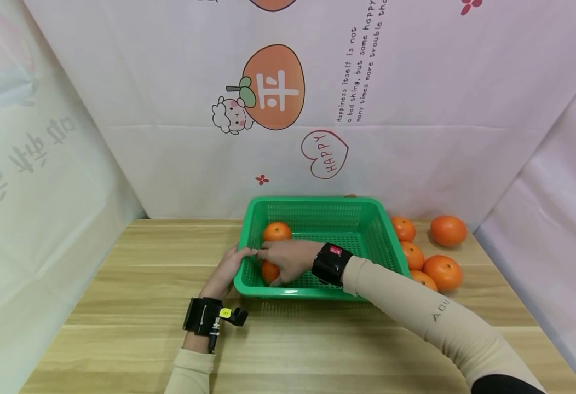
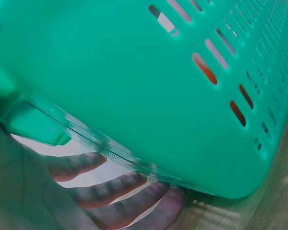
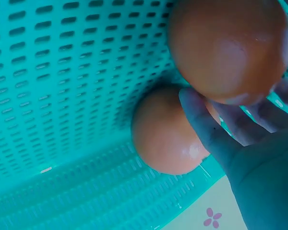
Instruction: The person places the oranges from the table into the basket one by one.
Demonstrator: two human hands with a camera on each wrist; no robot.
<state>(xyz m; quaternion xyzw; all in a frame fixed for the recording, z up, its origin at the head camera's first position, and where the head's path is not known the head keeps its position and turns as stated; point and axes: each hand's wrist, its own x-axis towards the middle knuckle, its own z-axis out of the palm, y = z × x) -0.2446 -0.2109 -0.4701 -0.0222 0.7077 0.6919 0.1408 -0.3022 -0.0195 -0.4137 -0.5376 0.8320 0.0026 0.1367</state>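
A green plastic basket (image 1: 317, 200) stands on the wooden table. My left hand (image 1: 226, 271) grips its left side, thumb over the rim and fingers (image 2: 120, 189) against the outer wall in the left wrist view. Inside the basket, my right hand (image 1: 293, 256) holds an orange (image 1: 269, 272) near the front left corner. The hand partly covers that fruit from above. Just behind it, another orange (image 1: 277, 231) rests by the left wall. From the right wrist, fingers (image 3: 206, 124) show between the held orange (image 3: 230, 48) and the farther one (image 3: 170, 129).
Several loose oranges (image 1: 443, 272) lie on the table at the basket's right side, some close against its wall. A printed white cloth (image 1: 194, 169) hangs behind the table, and pale cloth sheets flank it left and right. The right forearm crosses the basket's front right rim.
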